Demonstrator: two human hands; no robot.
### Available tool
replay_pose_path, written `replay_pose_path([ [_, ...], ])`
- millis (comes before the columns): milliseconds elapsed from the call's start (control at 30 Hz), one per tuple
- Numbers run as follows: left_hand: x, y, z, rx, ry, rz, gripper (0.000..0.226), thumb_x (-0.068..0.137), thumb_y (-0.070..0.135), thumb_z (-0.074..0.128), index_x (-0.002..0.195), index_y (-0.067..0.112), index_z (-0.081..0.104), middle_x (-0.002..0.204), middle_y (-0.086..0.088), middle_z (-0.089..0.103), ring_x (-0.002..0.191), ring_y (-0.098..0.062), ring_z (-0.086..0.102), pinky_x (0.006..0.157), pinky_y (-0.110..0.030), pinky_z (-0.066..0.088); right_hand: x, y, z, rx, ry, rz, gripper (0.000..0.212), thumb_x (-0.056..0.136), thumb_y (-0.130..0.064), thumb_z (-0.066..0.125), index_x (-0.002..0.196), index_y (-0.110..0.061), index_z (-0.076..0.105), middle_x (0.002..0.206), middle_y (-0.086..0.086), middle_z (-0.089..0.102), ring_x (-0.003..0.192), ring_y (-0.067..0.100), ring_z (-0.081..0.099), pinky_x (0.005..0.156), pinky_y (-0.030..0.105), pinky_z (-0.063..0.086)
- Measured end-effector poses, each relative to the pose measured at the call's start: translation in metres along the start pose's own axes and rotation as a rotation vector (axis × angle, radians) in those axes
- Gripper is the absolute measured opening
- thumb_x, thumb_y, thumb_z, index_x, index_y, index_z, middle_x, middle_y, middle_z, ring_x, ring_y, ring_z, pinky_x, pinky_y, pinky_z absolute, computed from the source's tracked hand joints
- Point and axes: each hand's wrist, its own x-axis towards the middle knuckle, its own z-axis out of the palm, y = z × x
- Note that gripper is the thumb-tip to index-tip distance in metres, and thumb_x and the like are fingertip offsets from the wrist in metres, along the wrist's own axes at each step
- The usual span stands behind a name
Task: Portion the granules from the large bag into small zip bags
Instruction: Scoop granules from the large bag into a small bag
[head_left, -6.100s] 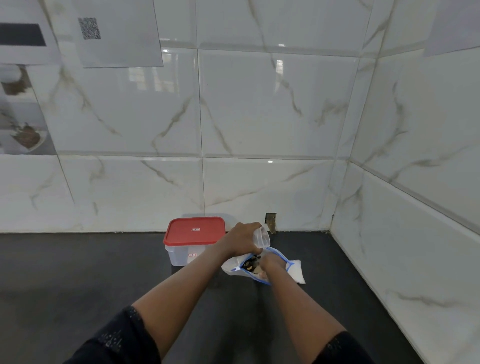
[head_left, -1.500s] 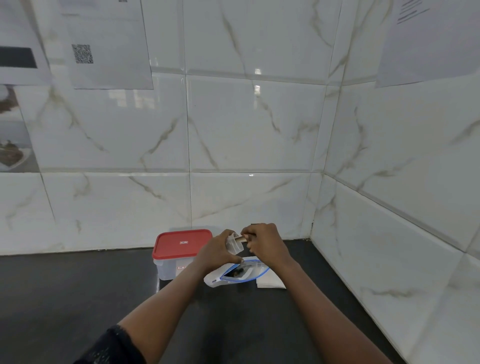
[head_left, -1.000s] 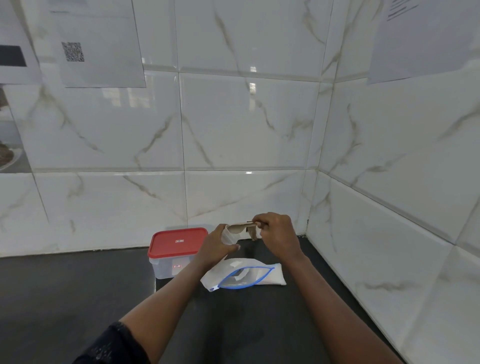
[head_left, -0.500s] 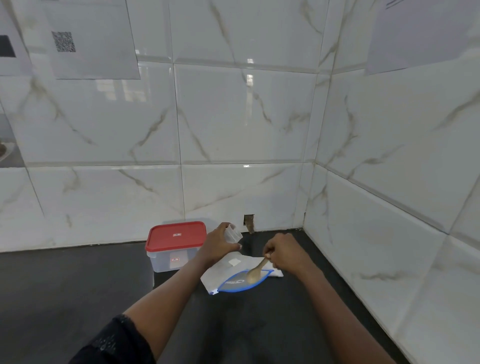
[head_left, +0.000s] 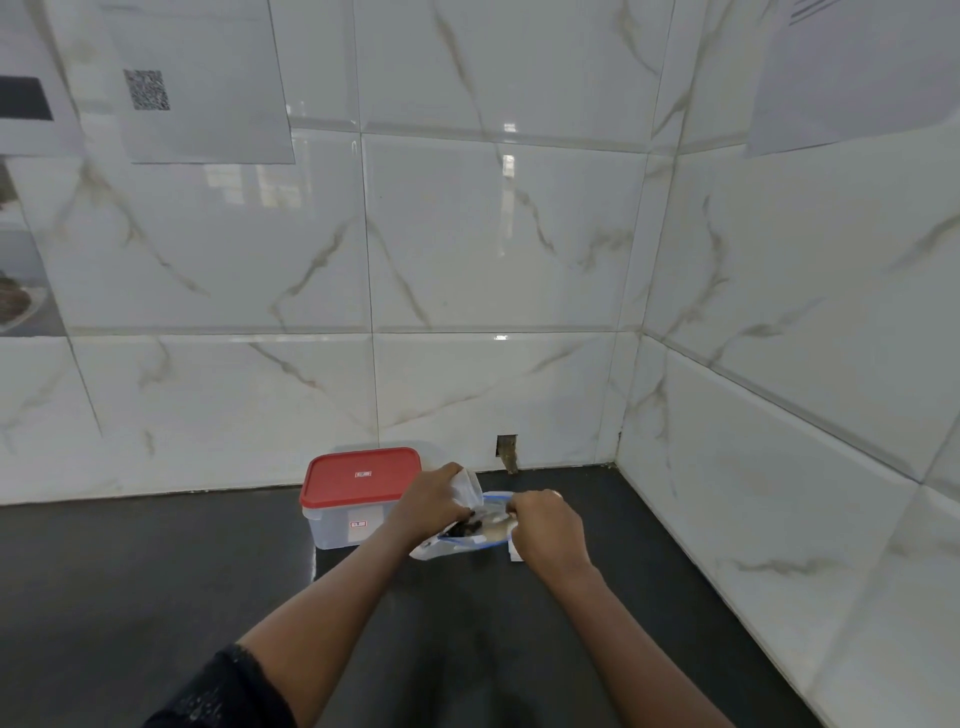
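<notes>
Firstly, left hand (head_left: 434, 501): fingers clamped round a small clear zip bag (head_left: 466, 486), held up just above the large bag's mouth.
Right hand (head_left: 546, 525): fingers curled together on the handle of a spoon (head_left: 493, 528), which is blurred, its pale bowl at the large bag's opening.
Large bag (head_left: 452, 546): white with a blue zip rim, lying on the desk under both hands, mouth gaping.
Granules (head_left: 464, 529): a dark patch inside the large bag's mouth, beside the spoon bowl.
Container (head_left: 343, 525): clear plastic box with a red lid (head_left: 362, 474), just left of the left hand, near the desk's back edge.
Desk (head_left: 156, 597): dark, the bags lying toward its back right corner.
Walls (head_left: 493, 234): white veined tiles; a paper sheet (head_left: 208, 104) with a QR code (head_left: 148, 89) on the back wall, upper left; a small hole (head_left: 506, 452) at that wall's foot.
</notes>
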Motion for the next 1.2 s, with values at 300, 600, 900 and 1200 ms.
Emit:
replay_pose_path([
  [300,-0.001,-0.002,-0.006,-0.008,0.092,0.047,0.044,0.073,0.018,0.067,0.115,0.011,0.056,0.101,-0.011,0.066,0.08,-0.023,0.054,0.064,-0.026,0.034,0.007,-0.019,0.027,-0.145,-0.273,-0.082,0.03,0.094,-0.001,0.043,0.12,-0.004,0.057,0.123,0.015,0.059,0.114,0.03,0.058,0.091,0.037,0.047],
  [600,-0.001,-0.013,-0.002,-0.055,0.049,0.05,0.045,0.07,0.03,0.076,0.109,0.014,0.06,0.095,-0.005,0.068,0.084,-0.023,0.06,0.073,-0.031,0.044,0.042,-0.031,0.046,0.154,-0.504,0.142,0.025,0.1,-0.015,0.038,0.116,-0.005,0.055,0.075,-0.005,0.046,0.069,0.006,0.047,0.059,-0.009,0.037],
  [900,-0.001,-0.014,-0.005,-0.064,0.03,0.083,0.051,0.068,0.028,0.075,0.115,0.013,0.06,0.101,-0.006,0.068,0.088,-0.024,0.061,0.078,-0.033,0.046,0.056,-0.038,0.06,0.265,-0.559,0.365,0.042,0.097,-0.016,0.049,0.136,-0.005,0.044,0.14,0.012,0.048,0.13,0.023,0.046,0.106,0.029,0.035],
  [1200,0.003,-0.012,-0.006,-0.065,0.016,0.122,0.056,0.065,0.031,0.075,0.116,0.013,0.06,0.104,-0.004,0.068,0.088,-0.02,0.06,0.076,-0.027,0.043,0.057,-0.043,0.065,0.812,-0.364,0.749,0.021,0.098,-0.019,0.043,0.104,-0.007,0.059,0.118,0.013,0.06,0.103,0.023,0.058,0.087,0.029,0.046],
])
